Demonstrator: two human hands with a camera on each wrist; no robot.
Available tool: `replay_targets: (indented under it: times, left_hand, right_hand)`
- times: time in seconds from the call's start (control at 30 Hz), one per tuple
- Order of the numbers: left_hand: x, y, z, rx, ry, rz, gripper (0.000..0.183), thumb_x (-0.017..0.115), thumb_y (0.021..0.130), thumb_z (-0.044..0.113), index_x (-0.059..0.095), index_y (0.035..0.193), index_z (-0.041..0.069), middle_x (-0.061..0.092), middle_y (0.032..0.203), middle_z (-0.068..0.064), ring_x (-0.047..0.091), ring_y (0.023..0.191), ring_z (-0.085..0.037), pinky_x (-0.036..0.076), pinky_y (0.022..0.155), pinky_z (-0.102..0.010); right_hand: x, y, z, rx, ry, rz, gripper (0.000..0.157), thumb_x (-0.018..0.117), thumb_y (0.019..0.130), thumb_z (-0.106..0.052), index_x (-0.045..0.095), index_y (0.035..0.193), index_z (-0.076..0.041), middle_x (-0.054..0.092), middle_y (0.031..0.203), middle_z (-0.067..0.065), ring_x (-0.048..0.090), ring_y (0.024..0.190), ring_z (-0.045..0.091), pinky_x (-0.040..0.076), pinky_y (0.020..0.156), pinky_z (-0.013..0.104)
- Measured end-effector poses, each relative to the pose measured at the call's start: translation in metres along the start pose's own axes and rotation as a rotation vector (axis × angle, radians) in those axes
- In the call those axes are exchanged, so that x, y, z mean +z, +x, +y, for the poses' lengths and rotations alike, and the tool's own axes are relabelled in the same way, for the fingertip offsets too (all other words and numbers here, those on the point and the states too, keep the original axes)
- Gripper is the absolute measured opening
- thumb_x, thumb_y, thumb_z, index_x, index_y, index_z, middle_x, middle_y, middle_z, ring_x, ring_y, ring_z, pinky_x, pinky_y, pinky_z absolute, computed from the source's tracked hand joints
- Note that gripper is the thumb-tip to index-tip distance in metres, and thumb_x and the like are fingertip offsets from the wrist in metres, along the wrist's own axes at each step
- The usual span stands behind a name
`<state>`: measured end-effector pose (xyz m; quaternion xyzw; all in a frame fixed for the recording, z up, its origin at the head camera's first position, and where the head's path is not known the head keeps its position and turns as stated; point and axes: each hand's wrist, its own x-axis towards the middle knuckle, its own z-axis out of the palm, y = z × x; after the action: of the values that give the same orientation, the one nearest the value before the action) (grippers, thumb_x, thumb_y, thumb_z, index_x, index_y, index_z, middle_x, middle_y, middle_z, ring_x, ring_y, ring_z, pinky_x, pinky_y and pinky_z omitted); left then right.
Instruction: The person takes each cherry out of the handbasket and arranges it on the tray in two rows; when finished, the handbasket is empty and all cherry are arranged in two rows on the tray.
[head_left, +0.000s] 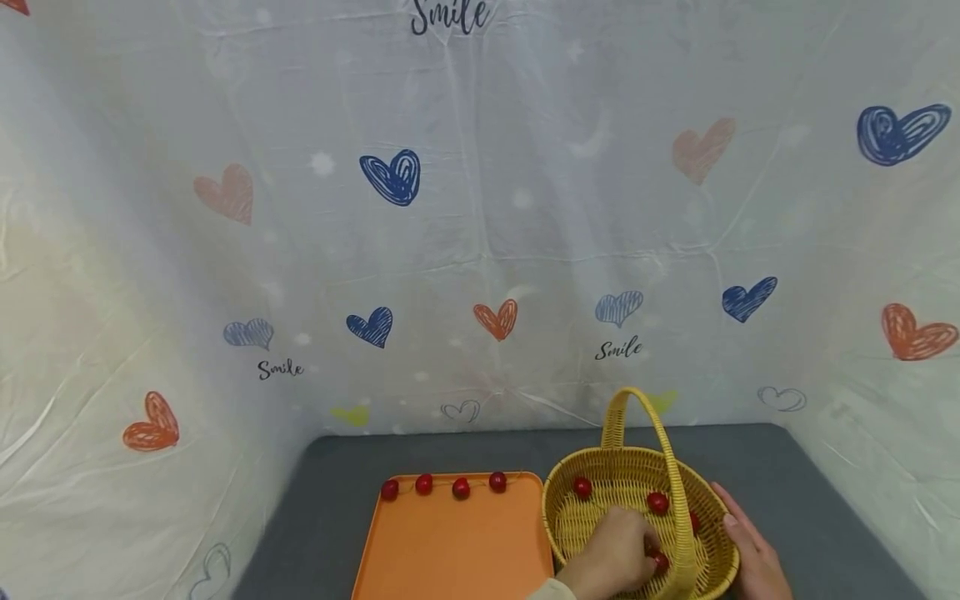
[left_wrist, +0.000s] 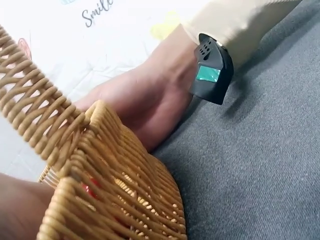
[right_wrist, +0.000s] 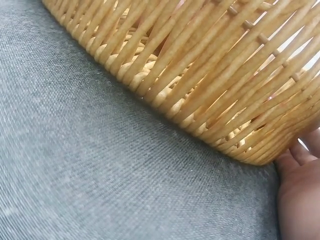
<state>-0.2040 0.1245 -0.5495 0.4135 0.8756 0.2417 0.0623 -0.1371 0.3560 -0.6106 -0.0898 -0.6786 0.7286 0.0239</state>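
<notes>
My left hand (head_left: pixel 615 550) reaches into the yellow wicker basket (head_left: pixel 558 500) and pinches a red cherry (head_left: pixel 661 563) near the basket floor. Several more lie around it, among them one cherry (head_left: pixel 582 487) at the far left and another cherry (head_left: pixel 657 502) near the handle. Outside the basket, my right hand (head_left: pixel 753 554) rests on its right wall with fingers fairly straight. In the left wrist view, the palm of the right hand (left_wrist: pixel 150 100) lies along the woven wall, its fingertips hidden. Only the basket's outer side (right_wrist: pixel 190 75) and part of the right hand (right_wrist: pixel 302 195) show in the right wrist view.
An orange tray (head_left: pixel 457 542) lies directly left of the basket, with several stemmed cherries in a row along its far edge. The arched handle (head_left: pixel 678 500) rises over the basket. Beneath is a grey cloth-covered table (head_left: pixel 315 517), and a heart-patterned curtain (head_left: pixel 525 208) hangs behind.
</notes>
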Motion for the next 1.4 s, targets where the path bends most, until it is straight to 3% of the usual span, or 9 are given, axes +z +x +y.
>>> replay_targets:
  times: [0.17, 0.27, 0.33, 0.43, 0.53, 0.67, 0.87, 1.1, 1.4]
  left_hand:
    - [0.0, -0.002, 0.005, -0.056, -0.074, -0.072, 0.011, 0.085, 0.094, 0.019, 0.09, 0.089, 0.028, 0.072, 0.07, 0.024, 0.054, 0.065, 0.011, 0.043, 0.06, -0.007]
    - [0.001, -0.004, 0.01, -0.078, -0.062, -0.086, 0.009, 0.086, 0.095, 0.025, 0.09, 0.089, 0.03, 0.071, 0.069, 0.026, 0.055, 0.064, 0.011, 0.045, 0.061, -0.007]
    - [0.002, -0.004, 0.011, -0.07, -0.043, -0.079, 0.009, 0.085, 0.095, 0.024, 0.09, 0.091, 0.03, 0.073, 0.071, 0.025, 0.055, 0.063, 0.012, 0.045, 0.06, -0.006]
    - [0.003, -0.004, 0.009, -0.045, -0.038, -0.067, 0.014, 0.084, 0.094, 0.017, 0.091, 0.096, 0.029, 0.076, 0.075, 0.025, 0.055, 0.061, 0.014, 0.045, 0.059, -0.005]
    - [0.002, -0.004, 0.006, -0.04, -0.134, -0.07, 0.021, 0.081, 0.094, 0.01, 0.091, 0.102, 0.027, 0.078, 0.081, 0.023, 0.057, 0.066, 0.015, 0.045, 0.062, -0.005]
    - [-0.002, -0.005, 0.004, -0.024, -0.282, -0.046, 0.028, 0.079, 0.093, 0.003, 0.089, 0.109, 0.023, 0.079, 0.087, 0.021, 0.059, 0.072, 0.016, 0.047, 0.065, -0.005]
    - [-0.015, -0.012, 0.006, 0.037, -0.388, 0.015, 0.029, 0.076, 0.095, 0.0, 0.087, 0.116, 0.018, 0.083, 0.104, 0.015, 0.066, 0.084, 0.017, 0.051, 0.068, -0.005]
    - [-0.041, -0.032, 0.006, 0.026, -0.51, 0.05, 0.027, 0.076, 0.1, 0.003, 0.085, 0.123, 0.014, 0.083, 0.108, 0.011, 0.07, 0.09, 0.012, 0.056, 0.072, -0.008]
    - [-0.074, -0.078, -0.018, 0.095, -0.499, 0.113, 0.028, 0.077, 0.102, 0.005, 0.083, 0.128, 0.014, 0.081, 0.125, 0.009, 0.071, 0.114, 0.006, 0.057, 0.091, -0.012]
  right_hand:
    - [0.0, 0.0, 0.0, 0.014, -0.007, 0.011, 0.076, 0.038, 0.118, -0.052, 0.009, 0.178, -0.015, 0.048, 0.128, -0.046, 0.057, 0.111, -0.021, 0.061, 0.086, 0.022]
    - [0.0, 0.001, -0.001, 0.045, -0.024, 0.019, 0.076, 0.038, 0.117, -0.055, 0.01, 0.178, -0.019, 0.045, 0.151, -0.03, 0.056, 0.11, -0.022, 0.06, 0.088, 0.022]
    - [0.001, 0.001, 0.0, 0.056, -0.028, 0.018, 0.076, 0.038, 0.117, -0.057, 0.01, 0.178, -0.021, 0.039, 0.155, -0.027, 0.055, 0.11, -0.023, 0.06, 0.088, 0.021]
    - [0.001, 0.001, 0.0, 0.037, -0.017, 0.013, 0.076, 0.038, 0.117, -0.055, 0.01, 0.178, -0.019, 0.046, 0.148, -0.034, 0.056, 0.111, -0.022, 0.06, 0.087, 0.022]
    - [0.001, -0.001, 0.001, -0.003, 0.004, 0.003, 0.075, 0.038, 0.119, -0.05, 0.009, 0.178, -0.015, 0.05, 0.127, -0.047, 0.058, 0.111, -0.02, 0.061, 0.086, 0.023]
    - [0.0, -0.001, 0.001, -0.002, 0.001, 0.002, 0.075, 0.037, 0.119, -0.051, 0.008, 0.178, -0.016, 0.049, 0.124, -0.049, 0.059, 0.111, -0.019, 0.062, 0.085, 0.024]
    - [0.001, 0.0, 0.002, 0.03, -0.002, 0.014, 0.075, 0.038, 0.117, -0.055, 0.011, 0.178, -0.019, 0.047, 0.133, -0.041, 0.057, 0.111, -0.021, 0.061, 0.087, 0.022]
    - [0.002, 0.0, 0.001, -0.049, 0.017, 0.002, 0.074, 0.038, 0.119, -0.046, 0.009, 0.177, -0.01, 0.05, 0.128, -0.047, 0.058, 0.113, -0.02, 0.06, 0.086, 0.021]
    - [-0.005, 0.0, -0.002, 0.05, 0.03, -0.054, 0.076, 0.036, 0.118, -0.054, 0.001, 0.178, -0.022, 0.052, 0.123, -0.049, 0.063, 0.109, -0.016, 0.062, 0.088, 0.026]
